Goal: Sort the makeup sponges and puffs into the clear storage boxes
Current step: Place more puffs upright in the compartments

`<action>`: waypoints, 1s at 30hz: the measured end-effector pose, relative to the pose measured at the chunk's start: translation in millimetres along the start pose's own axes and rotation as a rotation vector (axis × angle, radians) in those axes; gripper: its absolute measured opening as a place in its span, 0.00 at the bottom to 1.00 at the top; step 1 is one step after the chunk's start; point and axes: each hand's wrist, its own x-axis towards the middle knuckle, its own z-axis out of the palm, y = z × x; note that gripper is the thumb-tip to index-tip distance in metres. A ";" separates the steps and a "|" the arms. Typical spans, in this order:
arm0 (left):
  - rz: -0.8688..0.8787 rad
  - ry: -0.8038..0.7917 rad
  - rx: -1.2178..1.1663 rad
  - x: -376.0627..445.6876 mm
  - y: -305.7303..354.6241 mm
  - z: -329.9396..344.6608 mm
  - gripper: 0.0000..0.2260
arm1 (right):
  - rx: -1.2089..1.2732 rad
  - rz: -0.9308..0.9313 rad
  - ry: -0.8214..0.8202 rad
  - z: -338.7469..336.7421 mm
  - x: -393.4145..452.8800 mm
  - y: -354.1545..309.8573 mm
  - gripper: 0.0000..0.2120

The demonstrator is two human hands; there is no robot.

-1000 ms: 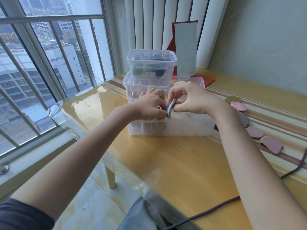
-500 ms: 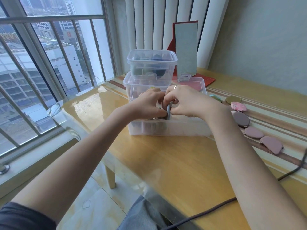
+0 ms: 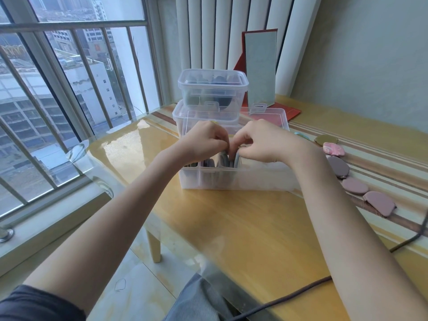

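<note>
1. Your right hand (image 3: pixel 261 142) is pinching a grey-blue puff (image 3: pixel 236 159) on edge, tucking it into a compartment of the clear divided box (image 3: pixel 234 179) on the table (image 3: pixel 231 228).
2. Your left hand (image 3: pixel 203 141) is curling its fingers onto the grey puffs (image 3: pixel 224 158) already standing there; be holding those upright and apart, so the new one is sliding down flat against them.
3. You are leaving the mauve puffs (image 3: pixel 354 185) lying loose at the right.

We see bare table (image 3: pixel 231 228) open in front of the divided box (image 3: pixel 231 179), while two stacked boxes (image 3: pixel 212 93) block its far side and loose puffs (image 3: pixel 354 185) line its right.
</note>
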 end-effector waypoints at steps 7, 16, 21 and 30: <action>0.017 0.071 -0.041 1.6 -2.7 3.6 0.05 | -0.050 0.056 0.116 8.7 7.8 -5.3 0.03; 0.083 0.081 -0.020 -0.5 -0.4 5.8 0.09 | -0.512 0.204 0.081 19.6 4.8 -30.6 0.14; 0.129 0.052 0.036 -0.7 -3.2 7.4 0.03 | -0.269 0.287 0.115 27.2 10.3 -33.2 0.06; 0.144 0.040 0.117 -0.2 -4.9 5.4 0.04 | 0.177 0.349 0.024 18.2 11.8 -17.0 0.07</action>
